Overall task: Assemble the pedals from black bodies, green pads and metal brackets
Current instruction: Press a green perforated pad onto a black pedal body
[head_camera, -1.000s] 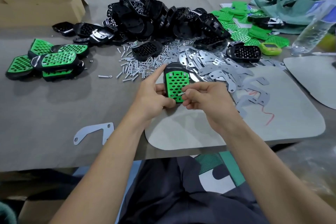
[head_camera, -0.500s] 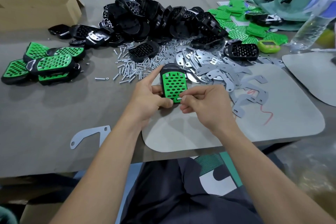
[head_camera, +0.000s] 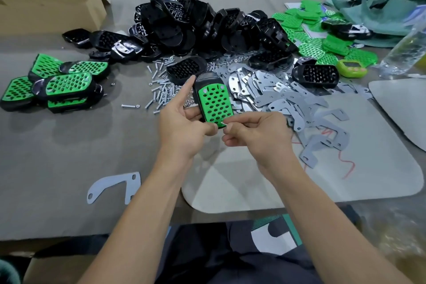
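Observation:
My left hand [head_camera: 184,122] holds a black pedal body with a green perforated pad [head_camera: 213,101] upright above the table, thumb at its lower edge and index finger stretched along its left side. My right hand [head_camera: 255,134] pinches a small silver screw [head_camera: 223,125] at the pad's lower right corner. A heap of black bodies [head_camera: 202,25] lies behind. Loose green pads [head_camera: 311,46] lie at the back right. Metal brackets [head_camera: 288,101] are spread to the right of the pedal. Screws [head_camera: 161,90] are scattered to its left.
Several finished green-and-black pedals [head_camera: 64,83] are stacked at the left. One bracket [head_camera: 115,187] lies alone near the table's front edge. A cardboard box [head_camera: 46,9] stands at the back left, a plastic bottle [head_camera: 405,50] and a green timer [head_camera: 351,68] at the right.
Both hands stay on the pedal in much the same grip; the right hand keeps the screw at the pad's lower corner. The view has shifted slightly.

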Available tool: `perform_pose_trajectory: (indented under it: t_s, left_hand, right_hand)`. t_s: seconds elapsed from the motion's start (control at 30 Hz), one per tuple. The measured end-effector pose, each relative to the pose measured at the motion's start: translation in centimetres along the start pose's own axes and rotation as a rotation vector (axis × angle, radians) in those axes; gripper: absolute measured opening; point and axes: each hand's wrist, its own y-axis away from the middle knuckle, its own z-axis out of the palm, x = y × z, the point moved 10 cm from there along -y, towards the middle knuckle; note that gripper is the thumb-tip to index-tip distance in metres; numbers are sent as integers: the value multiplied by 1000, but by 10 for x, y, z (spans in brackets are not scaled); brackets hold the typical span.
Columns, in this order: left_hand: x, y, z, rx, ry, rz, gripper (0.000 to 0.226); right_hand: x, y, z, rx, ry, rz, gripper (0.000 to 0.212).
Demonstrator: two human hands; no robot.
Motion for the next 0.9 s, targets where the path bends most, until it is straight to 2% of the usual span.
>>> perform_pose_trajectory:
  t_s: [0.13,0.33,0.43,0.5,0.57,0.67,0.77,0.9]
  left_hand:
    - [14,-12,-1,44,-21,21,116]
    - [26,-25,-9,138,37,78,111]
    - [56,-27,-12,182,-218,267,108]
    - [76,-29,-12,209,-395,381,109]
    - [83,-37,-16,207,-397,384,109]
    - [85,-48,-25,201,-357,339,109]
    - [75,-57,-40,212,-238,242,109]
    - [58,-62,-41,168,-38,106,107]
  right_hand:
    - [-5,-17,11,16,-155,62,16]
    - [-4,-33,30,43,-378,179,15]
    - [7,-37,44,110,-659,261,18]
    - [11,-38,58,106,-753,276,22]
    - [5,-40,65,85,-683,193,17]
    - [-17,-48,59,97,-401,6,16]
    - [-32,-55,59,87,-149,-69,20]
    - [-35,-58,59,129,-186,-60,17]
